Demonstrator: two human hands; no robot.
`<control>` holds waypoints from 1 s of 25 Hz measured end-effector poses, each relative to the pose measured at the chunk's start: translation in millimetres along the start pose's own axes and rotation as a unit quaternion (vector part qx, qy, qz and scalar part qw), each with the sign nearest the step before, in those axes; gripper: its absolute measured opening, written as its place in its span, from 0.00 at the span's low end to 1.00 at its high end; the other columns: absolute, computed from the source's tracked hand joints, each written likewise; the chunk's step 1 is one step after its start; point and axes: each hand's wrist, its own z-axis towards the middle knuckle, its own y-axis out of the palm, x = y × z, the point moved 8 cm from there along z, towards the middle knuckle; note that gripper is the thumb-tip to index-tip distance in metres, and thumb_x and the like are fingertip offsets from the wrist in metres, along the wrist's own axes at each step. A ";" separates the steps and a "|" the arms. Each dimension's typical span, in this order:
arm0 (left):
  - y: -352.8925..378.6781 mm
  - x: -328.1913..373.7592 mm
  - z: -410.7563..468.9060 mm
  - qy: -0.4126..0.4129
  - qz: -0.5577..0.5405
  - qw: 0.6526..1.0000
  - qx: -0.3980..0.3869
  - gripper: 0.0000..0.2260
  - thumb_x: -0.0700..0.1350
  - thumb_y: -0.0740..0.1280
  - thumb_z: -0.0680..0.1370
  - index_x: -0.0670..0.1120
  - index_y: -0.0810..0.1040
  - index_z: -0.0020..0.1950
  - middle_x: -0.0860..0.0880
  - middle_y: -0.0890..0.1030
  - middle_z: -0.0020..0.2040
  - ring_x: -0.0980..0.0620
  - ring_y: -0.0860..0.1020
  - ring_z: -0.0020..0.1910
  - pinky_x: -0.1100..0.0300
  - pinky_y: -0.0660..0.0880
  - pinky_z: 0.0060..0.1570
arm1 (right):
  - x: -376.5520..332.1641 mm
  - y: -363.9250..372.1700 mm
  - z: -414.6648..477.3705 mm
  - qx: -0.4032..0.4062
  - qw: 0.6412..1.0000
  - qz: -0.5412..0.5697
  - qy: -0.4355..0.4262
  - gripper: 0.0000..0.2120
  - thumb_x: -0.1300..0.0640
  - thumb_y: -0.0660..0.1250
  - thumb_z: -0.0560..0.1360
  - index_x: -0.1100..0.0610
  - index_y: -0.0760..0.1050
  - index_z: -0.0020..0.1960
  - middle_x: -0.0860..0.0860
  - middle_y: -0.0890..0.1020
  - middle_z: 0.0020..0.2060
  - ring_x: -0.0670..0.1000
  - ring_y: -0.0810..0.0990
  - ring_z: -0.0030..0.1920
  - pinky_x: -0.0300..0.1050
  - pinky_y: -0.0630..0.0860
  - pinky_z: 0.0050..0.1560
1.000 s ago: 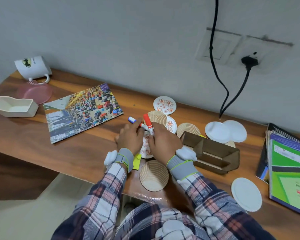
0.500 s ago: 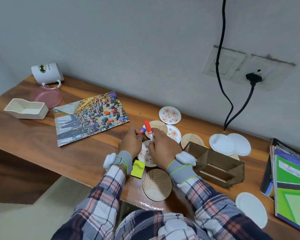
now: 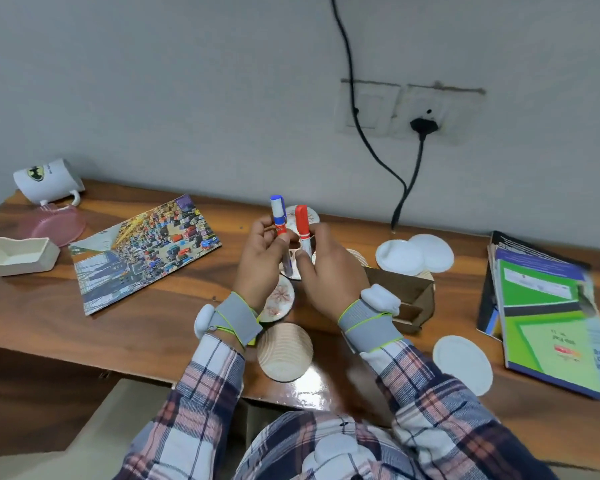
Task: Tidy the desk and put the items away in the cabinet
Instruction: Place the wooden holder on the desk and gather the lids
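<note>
blue marker [image 3: 278, 216] pinched by left hand [image 3: 260, 261] fingers, red marker [image 3: 302, 223] by right hand [image 3: 329, 271]; a loose pinch could drop either onto the coasters [image 3: 284, 351] at 6 o'clock.

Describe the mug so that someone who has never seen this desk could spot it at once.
Follow the wooden desk to its far-left back corner. The mug is there, just behind a pink disc and a cream tray. It is the only white piece bearing a black-and-yellow bat emblem.
</note>
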 end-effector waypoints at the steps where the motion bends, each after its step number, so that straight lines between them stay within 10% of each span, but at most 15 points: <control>1: 23.9 2.1 -2.6 0.003 0.003 0.999 -0.032 0.10 0.32 0.59 0.81 0.44 0.69 0.60 0.46 0.81 0.45 0.55 0.80 0.41 0.65 0.75 0.43 | 14.0 -18.9 -5.7 0.022 1.000 0.000 0.019 0.14 0.54 0.61 0.79 0.56 0.67 0.63 0.57 0.80 0.52 0.64 0.78 0.49 0.52 0.68 0.38; 9: 129.9 -23.0 -30.9 0.028 0.154 0.968 -0.195 0.11 0.37 0.64 0.80 0.52 0.71 0.56 0.49 0.85 0.51 0.46 0.81 0.52 0.50 0.77 0.53 | 114.4 -91.4 -53.4 0.069 0.988 -0.024 0.138 0.06 0.54 0.59 0.80 0.54 0.66 0.55 0.55 0.80 0.43 0.63 0.78 0.44 0.55 0.74 0.41; 18: 124.5 -43.5 -25.2 0.049 0.357 0.921 -0.145 0.11 0.43 0.68 0.77 0.50 0.74 0.59 0.51 0.83 0.54 0.46 0.78 0.58 0.43 0.72 0.61 | 129.5 -74.5 -48.0 0.036 0.993 -0.016 0.114 0.08 0.52 0.63 0.77 0.51 0.68 0.54 0.49 0.80 0.40 0.57 0.78 0.40 0.48 0.70 0.35; 25: 117.1 -39.6 -27.4 0.058 0.475 0.869 -0.126 0.30 0.54 0.75 0.68 0.54 0.69 0.68 0.49 0.78 0.61 0.45 0.73 0.62 0.46 0.71 0.62 | 137.4 -67.9 -40.9 0.007 0.994 0.009 0.113 0.17 0.52 0.66 0.75 0.47 0.70 0.63 0.45 0.79 0.52 0.46 0.79 0.39 0.45 0.73 0.42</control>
